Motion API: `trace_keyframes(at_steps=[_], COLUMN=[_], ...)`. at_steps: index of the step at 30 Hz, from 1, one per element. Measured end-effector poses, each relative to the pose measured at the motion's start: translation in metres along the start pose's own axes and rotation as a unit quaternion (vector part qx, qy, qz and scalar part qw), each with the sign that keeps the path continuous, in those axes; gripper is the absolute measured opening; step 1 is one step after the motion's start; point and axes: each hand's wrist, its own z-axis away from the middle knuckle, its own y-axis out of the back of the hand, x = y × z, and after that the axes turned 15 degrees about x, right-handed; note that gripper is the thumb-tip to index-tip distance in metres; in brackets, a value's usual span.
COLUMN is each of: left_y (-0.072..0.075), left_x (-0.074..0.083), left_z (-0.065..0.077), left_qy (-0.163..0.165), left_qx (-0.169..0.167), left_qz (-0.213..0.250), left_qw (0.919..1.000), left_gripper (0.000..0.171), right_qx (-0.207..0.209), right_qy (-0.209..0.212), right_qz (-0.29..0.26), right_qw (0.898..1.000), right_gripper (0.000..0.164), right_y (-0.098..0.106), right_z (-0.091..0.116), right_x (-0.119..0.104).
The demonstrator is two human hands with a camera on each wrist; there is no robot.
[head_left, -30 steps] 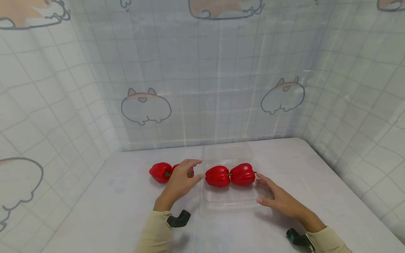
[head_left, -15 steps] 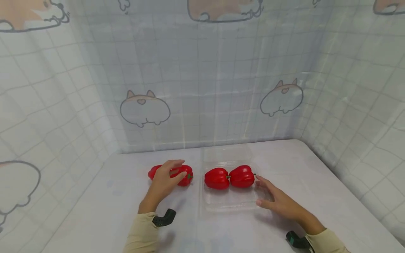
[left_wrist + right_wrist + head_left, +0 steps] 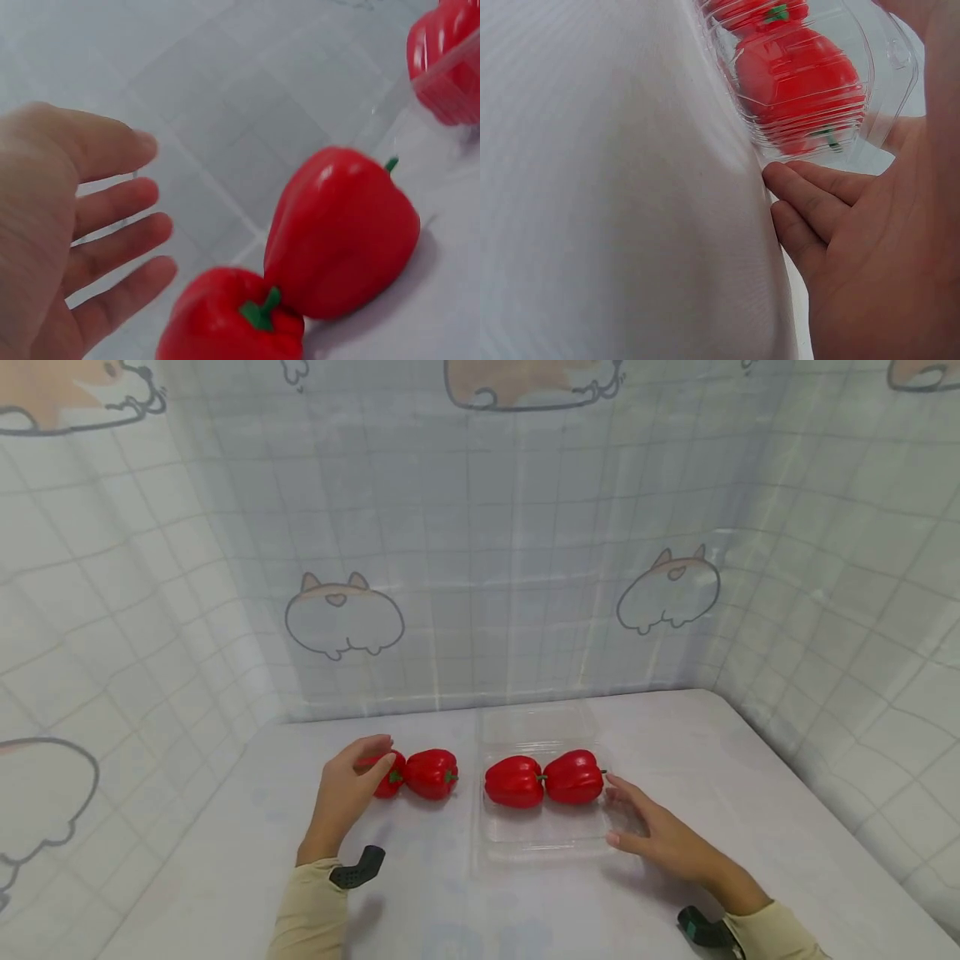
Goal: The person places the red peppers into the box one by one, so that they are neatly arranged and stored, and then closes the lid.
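Note:
Two red bell peppers lie end to end on the table at the left: one nearer the container (image 3: 431, 774), the other a leftmost pepper (image 3: 225, 319) partly hidden behind my left hand (image 3: 348, 781) in the head view. That hand hovers by the leftmost pepper with fingers spread and holds nothing; the left wrist view shows a gap between them. Another two red bell peppers, a left one (image 3: 514, 782) and a right one (image 3: 573, 777), sit in a clear plastic clamshell container (image 3: 543, 833). My right hand (image 3: 663, 835) is at the container's right side, fingers extended, fingertips close against its wall.
The container's clear lid (image 3: 538, 723) lies folded back towards the rear curtain (image 3: 480, 610). Patterned curtains also stand at the left and right of the white table (image 3: 750, 793).
My left hand has moved left, from beside the container, past the nearer loose pepper, to the leftmost one. My right hand and all the peppers have stayed in place.

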Motion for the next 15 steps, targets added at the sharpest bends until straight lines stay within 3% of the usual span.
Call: trace_keyframes(at_steps=[9,15], left_y=[0.000,0.006], left_x=[-0.026,-0.036], left_z=[0.002,0.000], left_qy=[0.038,0.054], left_qx=[0.065,0.067], left_qz=[-0.009,-0.033], left_qw=[0.9971,0.9958], left_gripper=[0.035,0.038], right_qx=[-0.003,-0.004], right_qy=[-0.002,0.000], right_qz=[-0.002,-0.007], right_qw=[1.000,1.000], right_gripper=[0.083,0.083], right_y=[0.000,0.000], right_z=[0.001,0.001], right_x=[0.001,0.001])
